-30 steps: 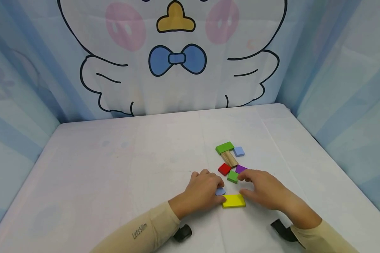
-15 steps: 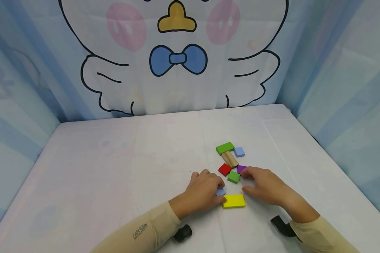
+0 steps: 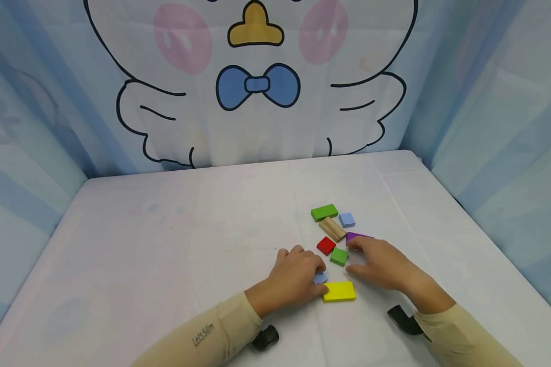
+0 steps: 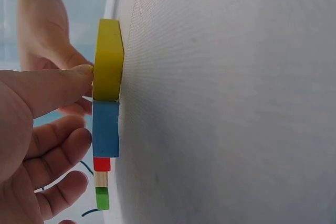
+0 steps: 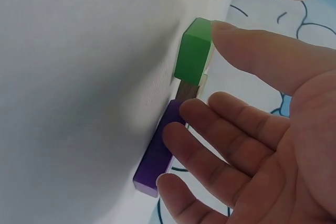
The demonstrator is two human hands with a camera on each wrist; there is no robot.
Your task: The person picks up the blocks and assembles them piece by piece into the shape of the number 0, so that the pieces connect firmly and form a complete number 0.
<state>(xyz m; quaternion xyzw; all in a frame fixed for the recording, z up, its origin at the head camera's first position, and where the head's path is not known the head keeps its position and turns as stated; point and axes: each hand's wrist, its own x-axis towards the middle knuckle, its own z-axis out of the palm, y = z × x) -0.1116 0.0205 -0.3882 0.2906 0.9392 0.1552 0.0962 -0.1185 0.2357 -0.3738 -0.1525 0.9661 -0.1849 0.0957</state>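
My left hand (image 3: 294, 281) lies low over the table, its thumb touching the yellow block (image 3: 340, 292). A light blue block (image 3: 320, 278) is partly covered by its fingers; in the left wrist view this blue block (image 4: 105, 129) adjoins the yellow one. To the right, my right hand (image 3: 385, 266) has its fingertips on a long purple block (image 5: 160, 150), which is partly hidden in the head view. Its thumb reaches the edge of a small green block (image 5: 194, 51) in the right wrist view, where contact is unclear.
A red block (image 3: 326, 245) lies left of the small green one. Farther back are a wooden piece (image 3: 332, 229), a long green block (image 3: 324, 212) and a small light blue block (image 3: 347, 219). The white tabletop (image 3: 165, 244) ends at a patterned curtain (image 3: 257, 127).
The purple block has shifted away and right under my right fingers. The wooden piece and long green block have moved slightly left and back. My left hand stays put.
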